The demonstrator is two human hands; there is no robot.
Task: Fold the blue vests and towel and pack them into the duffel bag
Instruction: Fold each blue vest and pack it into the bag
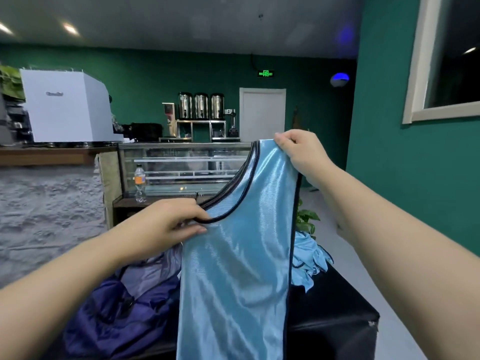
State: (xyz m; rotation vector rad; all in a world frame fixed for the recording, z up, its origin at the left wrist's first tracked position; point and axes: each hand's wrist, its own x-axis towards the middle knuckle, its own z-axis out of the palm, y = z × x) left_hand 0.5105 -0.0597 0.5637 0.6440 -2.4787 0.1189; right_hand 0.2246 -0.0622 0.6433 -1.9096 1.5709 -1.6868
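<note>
A shiny light-blue vest [233, 276] with dark trim hangs in the air in front of me, folded lengthwise. My right hand [302, 154] pinches its shoulder strap at the top. Lower down, my left hand [171, 224] grips the dark-edged neckline. Below the vest, at lower left, lies a purple-blue duffel bag [117, 315], open, on a black table [332, 320]. More light-blue cloth [309, 258] lies bunched on the table behind the vest, at the right.
A glass display case [181, 167] with a plastic bottle [140, 183] before it stands beyond the table. A green plant [306, 219] sits behind the blue heap. A counter with a white machine [65, 105] is at far left, a green wall at right.
</note>
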